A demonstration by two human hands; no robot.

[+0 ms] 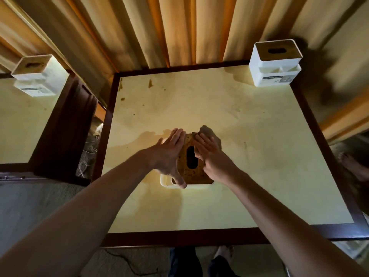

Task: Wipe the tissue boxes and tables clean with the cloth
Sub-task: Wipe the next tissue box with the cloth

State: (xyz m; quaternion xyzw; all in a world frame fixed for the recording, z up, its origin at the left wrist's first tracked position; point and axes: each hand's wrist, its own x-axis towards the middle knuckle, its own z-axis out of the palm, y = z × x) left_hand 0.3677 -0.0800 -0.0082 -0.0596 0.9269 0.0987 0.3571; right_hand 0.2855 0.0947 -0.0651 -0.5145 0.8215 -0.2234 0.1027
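Item: tissue box (190, 177), lying centre frame on the table (259, 156), its long axis running away from the viewer, slot uppermost. Left hand (169, 156) is resting flat, fingers straight, along the box's left edge, steadying. Right hand (211, 154) is pressing the cloth (207, 131) flat onto the box's upper-right corner. Both are equally near. Farther: second box (275, 66), upper right; third box (38, 74), upper left, on a neighbouring table (20, 126).
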